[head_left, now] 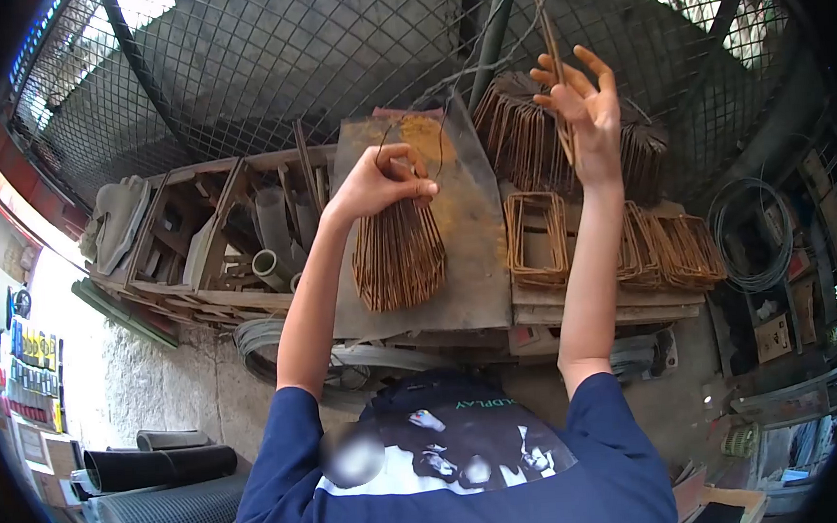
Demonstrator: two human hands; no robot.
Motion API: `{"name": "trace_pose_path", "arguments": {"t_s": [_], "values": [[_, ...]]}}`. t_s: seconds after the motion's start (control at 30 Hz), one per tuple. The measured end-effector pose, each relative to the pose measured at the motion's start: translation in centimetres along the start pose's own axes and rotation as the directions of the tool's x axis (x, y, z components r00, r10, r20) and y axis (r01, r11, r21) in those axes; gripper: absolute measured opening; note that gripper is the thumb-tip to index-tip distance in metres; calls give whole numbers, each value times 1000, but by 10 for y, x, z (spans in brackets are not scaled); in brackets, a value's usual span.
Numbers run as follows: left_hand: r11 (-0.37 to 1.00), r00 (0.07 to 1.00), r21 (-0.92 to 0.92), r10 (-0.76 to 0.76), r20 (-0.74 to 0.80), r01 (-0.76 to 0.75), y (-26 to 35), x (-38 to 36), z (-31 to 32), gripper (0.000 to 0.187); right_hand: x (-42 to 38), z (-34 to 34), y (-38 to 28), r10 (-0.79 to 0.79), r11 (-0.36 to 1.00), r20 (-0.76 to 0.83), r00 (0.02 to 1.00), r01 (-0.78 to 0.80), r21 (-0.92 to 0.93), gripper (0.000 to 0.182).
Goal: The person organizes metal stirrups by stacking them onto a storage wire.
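Observation:
My left hand (387, 181) is closed in a pinch at the top of a bundle of rusty steel stirrups (399, 258). The fingers hide the bundle's upper end. Thin dark tie wire (441, 145) curves up beside that hand. Higher and to the right, my right hand (590, 122) is raised with its fingers apart. A thin rusty rod (549, 33) runs upright against its fingers; a firm grip on it does not show. Behind this hand, more rusty stirrups (516, 136) stand in a dense stack.
A worn sheet (478, 287) lies under the bundle. Rectangular stirrups (535, 240) sit on boards at right. Wooden compartments (172, 229) with pipe pieces stand at left. Wire mesh (311, 67) fences the back. A wire coil (750, 232) is far right, mesh rolls (171, 516) lower left.

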State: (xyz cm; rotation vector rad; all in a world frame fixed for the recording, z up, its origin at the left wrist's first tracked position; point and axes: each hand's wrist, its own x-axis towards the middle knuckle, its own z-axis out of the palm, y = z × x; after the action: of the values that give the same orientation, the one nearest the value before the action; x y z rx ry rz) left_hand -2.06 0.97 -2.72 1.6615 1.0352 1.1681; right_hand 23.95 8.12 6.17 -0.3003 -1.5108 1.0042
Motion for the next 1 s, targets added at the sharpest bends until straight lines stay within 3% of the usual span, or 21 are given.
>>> {"name": "trace_pose_path", "arguments": {"t_s": [0.1, 0.3, 0.57, 0.77, 1.0], "values": [[999, 1000, -42, 5, 7, -5, 2, -3, 2, 20, 22, -8, -14, -40, 998, 24, 999, 41, -50, 82], [1000, 1000, -21, -17, -1, 17, 8, -5, 4, 20, 20, -17, 1, 69, 987, 152, 986, -45, -157, 85], [1000, 999, -8, 10, -43, -10, 4, -4, 4, 23, -42, -12, 36, 263, 949, 261, 929, -200, -245, 96], [998, 999, 68, -6, -46, 10, 1, -3, 2, 26, -90, 5, 78, 390, 915, 214, 896, -352, -197, 98], [995, 997, 77, 65, -51, -61, -7, -3, 1, 36, -117, 22, 93, 371, 925, 208, 905, -339, -173, 101]]}}
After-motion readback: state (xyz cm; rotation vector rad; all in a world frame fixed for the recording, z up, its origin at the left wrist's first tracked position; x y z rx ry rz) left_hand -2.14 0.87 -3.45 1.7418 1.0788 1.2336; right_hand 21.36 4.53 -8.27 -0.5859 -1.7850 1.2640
